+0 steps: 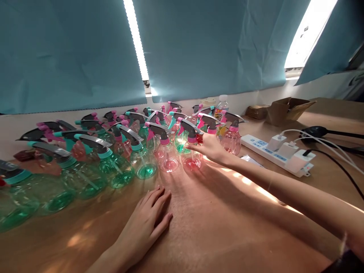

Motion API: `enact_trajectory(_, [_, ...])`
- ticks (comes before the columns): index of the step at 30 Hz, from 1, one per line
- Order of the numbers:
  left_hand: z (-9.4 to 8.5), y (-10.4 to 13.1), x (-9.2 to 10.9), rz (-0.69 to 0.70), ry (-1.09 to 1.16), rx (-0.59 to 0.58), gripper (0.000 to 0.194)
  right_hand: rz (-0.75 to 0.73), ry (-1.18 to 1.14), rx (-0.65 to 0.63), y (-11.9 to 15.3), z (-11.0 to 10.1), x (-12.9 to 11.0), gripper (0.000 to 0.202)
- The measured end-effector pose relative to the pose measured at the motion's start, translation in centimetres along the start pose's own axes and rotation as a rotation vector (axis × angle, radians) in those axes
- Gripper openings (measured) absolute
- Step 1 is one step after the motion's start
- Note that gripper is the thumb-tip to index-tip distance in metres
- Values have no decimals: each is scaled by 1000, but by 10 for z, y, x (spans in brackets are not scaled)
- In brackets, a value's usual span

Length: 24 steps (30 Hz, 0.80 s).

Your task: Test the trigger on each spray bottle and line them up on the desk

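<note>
My right hand (pixel 209 148) reaches across the table and grips a clear pink spray bottle (pixel 192 163) just below its collar. That bottle stands upright and has a grey and pink trigger head; part of my grip is hidden behind it. My left hand (pixel 145 218) lies palm down on the brown table (pixel 222 231), fingers stretched out and holding nothing. Just to the left of the gripped bottle stands another pink spray bottle (pixel 169 163). A green spray bottle (pixel 144 167) with a teal collar is the one nearest beyond my left fingertips.
Several more green and pink spray bottles crowd the left and back, including a green one (pixel 116 170). On the right lies a white power strip (pixel 265 151) with chargers and cables. Behind it are an open cardboard box (pixel 287 112) and a clear capped bottle (pixel 223 102).
</note>
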State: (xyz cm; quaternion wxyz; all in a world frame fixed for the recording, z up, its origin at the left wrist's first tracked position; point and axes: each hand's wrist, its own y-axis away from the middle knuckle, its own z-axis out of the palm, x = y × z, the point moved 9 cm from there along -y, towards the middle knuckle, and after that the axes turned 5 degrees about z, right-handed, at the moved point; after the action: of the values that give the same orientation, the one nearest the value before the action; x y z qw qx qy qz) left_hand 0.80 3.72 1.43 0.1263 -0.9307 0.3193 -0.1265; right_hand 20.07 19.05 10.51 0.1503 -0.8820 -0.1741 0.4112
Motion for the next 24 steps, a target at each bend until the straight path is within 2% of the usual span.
enact_trajectory(6, [4, -10, 3, 21, 11, -15, 43, -4, 4, 5, -11, 4, 0, 43])
enact_trajectory(12, [9, -20, 6, 20, 32, -26, 42, 30, 20, 9, -19, 9, 5, 29])
enact_trajectory(18, [13, -30, 8, 44, 41, -32, 41, 50, 40, 19, -19, 10, 4, 25])
enact_trajectory(24, [15, -38, 9, 54, 44, -30, 41, 50, 53, 12, -16, 10, 4, 36])
